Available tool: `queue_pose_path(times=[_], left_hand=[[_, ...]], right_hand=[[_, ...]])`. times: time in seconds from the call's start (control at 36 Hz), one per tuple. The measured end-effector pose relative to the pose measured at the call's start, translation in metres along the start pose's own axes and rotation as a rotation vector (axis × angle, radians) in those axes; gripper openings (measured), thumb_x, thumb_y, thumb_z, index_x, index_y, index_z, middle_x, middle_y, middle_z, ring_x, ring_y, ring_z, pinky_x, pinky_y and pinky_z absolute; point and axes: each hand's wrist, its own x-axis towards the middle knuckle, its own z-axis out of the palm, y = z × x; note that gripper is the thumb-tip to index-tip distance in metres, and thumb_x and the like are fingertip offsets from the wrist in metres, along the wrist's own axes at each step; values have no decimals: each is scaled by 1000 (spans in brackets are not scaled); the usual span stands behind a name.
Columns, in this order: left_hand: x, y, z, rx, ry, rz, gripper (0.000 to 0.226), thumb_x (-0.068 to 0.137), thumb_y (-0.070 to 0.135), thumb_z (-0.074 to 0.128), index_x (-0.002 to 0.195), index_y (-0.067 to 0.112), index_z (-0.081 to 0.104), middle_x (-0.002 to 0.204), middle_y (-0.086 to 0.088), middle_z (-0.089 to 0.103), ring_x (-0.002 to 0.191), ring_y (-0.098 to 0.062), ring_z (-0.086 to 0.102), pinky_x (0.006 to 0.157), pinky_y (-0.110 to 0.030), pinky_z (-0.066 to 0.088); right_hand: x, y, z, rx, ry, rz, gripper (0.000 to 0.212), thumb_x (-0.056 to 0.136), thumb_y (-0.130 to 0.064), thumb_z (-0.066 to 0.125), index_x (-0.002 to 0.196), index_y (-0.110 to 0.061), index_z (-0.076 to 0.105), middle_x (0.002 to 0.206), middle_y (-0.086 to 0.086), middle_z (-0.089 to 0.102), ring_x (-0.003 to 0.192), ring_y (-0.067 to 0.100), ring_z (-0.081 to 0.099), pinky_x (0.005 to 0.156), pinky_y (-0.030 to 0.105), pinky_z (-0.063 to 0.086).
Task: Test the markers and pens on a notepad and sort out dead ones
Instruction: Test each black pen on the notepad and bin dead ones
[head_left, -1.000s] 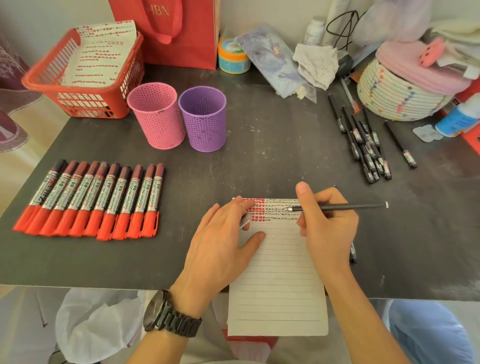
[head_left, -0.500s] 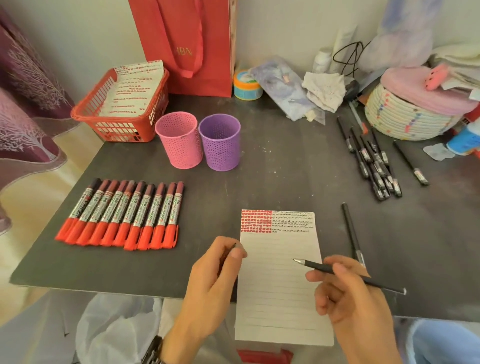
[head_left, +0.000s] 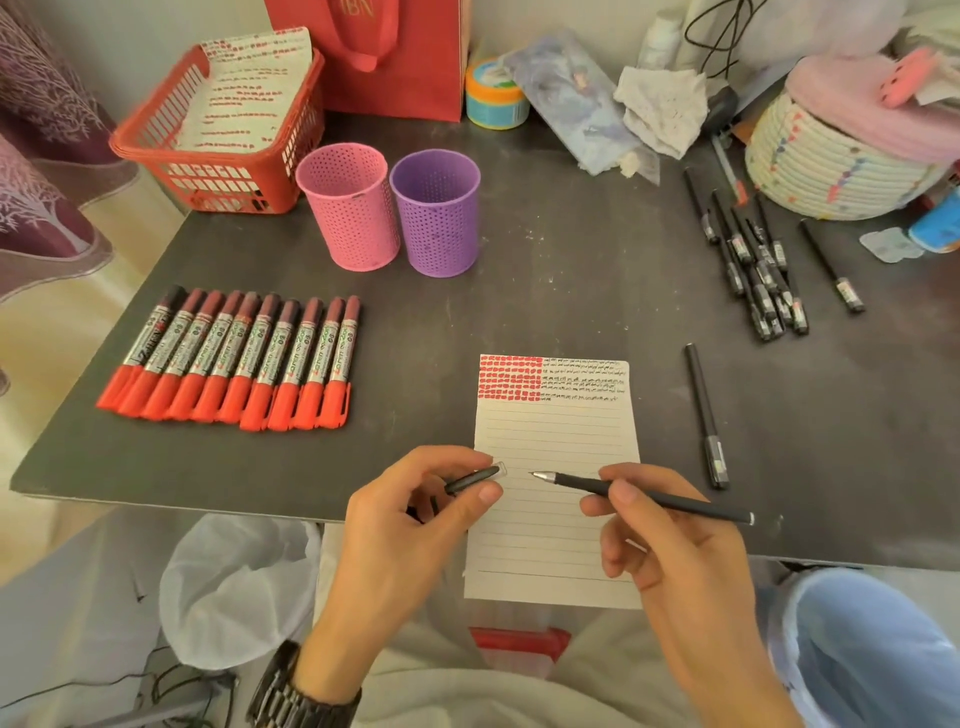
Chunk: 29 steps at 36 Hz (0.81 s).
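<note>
Head view. The left hand (head_left: 415, 525) is curled and pinches a black cap (head_left: 474, 478) between thumb and fingers, at the left edge of the notepad (head_left: 556, 431). The right hand (head_left: 675, 551) grips an uncapped black pen (head_left: 660, 498) with thumb and fingers. The tip points left at the cap, with a small gap between them. Whether the tip touches the paper cannot be told.

The notepad lies on the near part of the worktop (head_left: 571, 291), its near end overhanging the edge. Its top lines carry red blocks on the left and black scribbles on the right; the lines below are blank.

To the left lies a tight row of red markers (head_left: 234, 358), capped. Beyond them stand a pink cup (head_left: 349, 205) and a purple cup (head_left: 436, 210), side by side. A red basket (head_left: 156, 150) at far left holds marked sheets. One black pen (head_left: 704, 415) lies alone just right of the notepad. A pile of black pens (head_left: 753, 265) lies at far right.
</note>
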Motion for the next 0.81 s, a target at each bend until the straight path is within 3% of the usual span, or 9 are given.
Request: queue_pose_path(times=[0.14, 0.22, 0.31, 0.47, 0.81], left_hand=[[0, -3, 0, -16, -18, 0, 23, 78, 43, 74, 101, 44, 74, 93, 12, 75, 73, -19, 64, 68, -35, 55], [0, -3, 0, -3, -39, -1, 23, 79, 42, 73, 102, 45, 74, 93, 13, 74, 74, -19, 66, 68, -32, 55], [0, -3, 0, 1, -50, 7, 23, 80, 41, 74, 103, 44, 74, 94, 15, 74, 74, -19, 66, 67, -27, 53], [0, -3, 0, 10, -62, 38, 23, 80, 40, 74, 103, 43, 75, 97, 16, 74, 73, -17, 64, 64, -16, 48], [0, -2, -1, 18, -66, 67, 24, 80, 38, 74, 104, 41, 75, 100, 17, 74, 72, -15, 61, 65, -15, 46]], right_hand=[[-1, 1, 1, -11, -4, 3, 29, 67, -39, 80, 88, -19, 76, 81, 19, 74, 50, 17, 56, 48, 23, 48], [-2, 2, 1, -16, -6, 5, 36, 67, -46, 87, 88, -19, 76, 81, 18, 74, 51, 16, 56, 48, 23, 47], [-3, 3, 2, -11, 27, 8, 26, 70, -43, 80, 85, -21, 77, 80, 17, 75, 50, 15, 54, 46, 22, 46], [-2, 3, 5, 0, 74, 3, 27, 69, -45, 75, 83, -22, 78, 77, 17, 74, 49, 14, 53, 45, 22, 45], [-3, 2, 10, -43, 65, 5, 28, 69, -47, 75, 83, -23, 78, 75, 16, 74, 49, 14, 53, 46, 21, 46]])
